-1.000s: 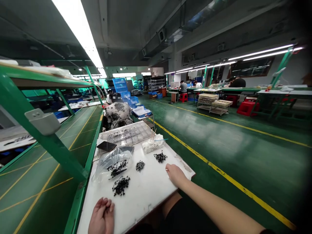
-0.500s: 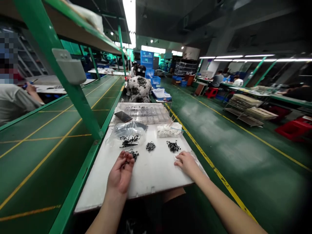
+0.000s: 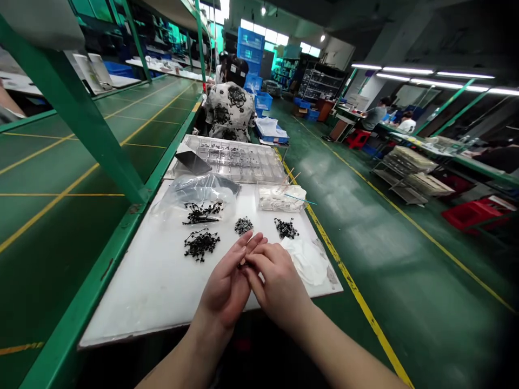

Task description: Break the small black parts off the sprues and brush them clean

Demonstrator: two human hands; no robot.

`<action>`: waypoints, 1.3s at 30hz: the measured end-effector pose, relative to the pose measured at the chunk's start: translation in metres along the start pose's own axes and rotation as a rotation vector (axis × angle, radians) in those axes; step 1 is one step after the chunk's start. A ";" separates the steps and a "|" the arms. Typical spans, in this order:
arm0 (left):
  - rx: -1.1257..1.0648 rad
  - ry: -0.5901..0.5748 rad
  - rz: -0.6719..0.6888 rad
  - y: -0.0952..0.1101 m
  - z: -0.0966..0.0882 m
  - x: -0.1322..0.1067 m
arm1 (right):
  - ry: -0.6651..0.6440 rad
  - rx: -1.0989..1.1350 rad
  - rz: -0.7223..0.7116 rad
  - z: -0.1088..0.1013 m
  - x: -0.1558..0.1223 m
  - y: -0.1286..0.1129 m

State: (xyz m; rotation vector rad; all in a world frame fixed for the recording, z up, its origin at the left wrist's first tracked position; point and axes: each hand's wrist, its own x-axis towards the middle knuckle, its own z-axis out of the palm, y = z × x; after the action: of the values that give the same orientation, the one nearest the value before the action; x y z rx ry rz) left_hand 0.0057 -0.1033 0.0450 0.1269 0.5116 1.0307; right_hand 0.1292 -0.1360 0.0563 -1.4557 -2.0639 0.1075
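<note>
Honestly, I'd watch that tiny dark piece between your fingertips, up over the white board. Your left hand is palm up and loosely cupped, and your right hand has its fingers bunched against the left's. Can't tell which one really has the grip, since fingers hide most of it. If that pinch slips, the piece could ping into the little ring-like bits just past your fingertips, and good luck finding it. Your wrists are at the board's near edge, so a drop could go over the side too. The black stemmed parts on the left look tangled, so grabbing one might drag others along. And the white tissue by your right hand could snag if you brush it.
</note>
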 end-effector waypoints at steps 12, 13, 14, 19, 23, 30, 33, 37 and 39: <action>0.095 -0.027 -0.023 0.037 -0.003 0.072 | -0.099 0.252 -0.140 0.009 0.070 0.070; 0.108 -0.032 -0.015 0.041 -0.004 0.079 | -0.122 0.272 -0.140 0.012 0.077 0.075; 0.125 -0.035 -0.008 0.044 -0.006 0.085 | -0.144 0.297 -0.131 0.016 0.082 0.080; 0.231 -0.025 0.001 0.048 -0.023 0.099 | -0.212 0.617 0.099 0.036 0.085 0.098; 0.387 0.023 -0.009 0.048 -0.033 0.098 | -0.218 0.954 0.280 0.039 0.077 0.106; 0.656 -0.058 -0.026 0.051 -0.046 0.091 | -0.147 1.165 0.357 0.040 0.074 0.111; 0.738 -0.156 -0.025 0.052 -0.047 0.088 | -0.083 1.080 0.239 0.041 0.074 0.111; 0.815 -0.218 -0.003 0.050 -0.042 0.087 | -0.062 1.002 0.169 0.044 0.074 0.109; 0.862 -0.207 0.022 0.049 -0.038 0.087 | -0.080 1.010 0.155 0.045 0.073 0.109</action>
State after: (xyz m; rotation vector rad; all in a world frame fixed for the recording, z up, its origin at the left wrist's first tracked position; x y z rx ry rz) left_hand -0.0154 -0.0093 -0.0022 0.9936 0.7362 0.7476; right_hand 0.1806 -0.0164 0.0079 -0.9412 -1.5251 1.1022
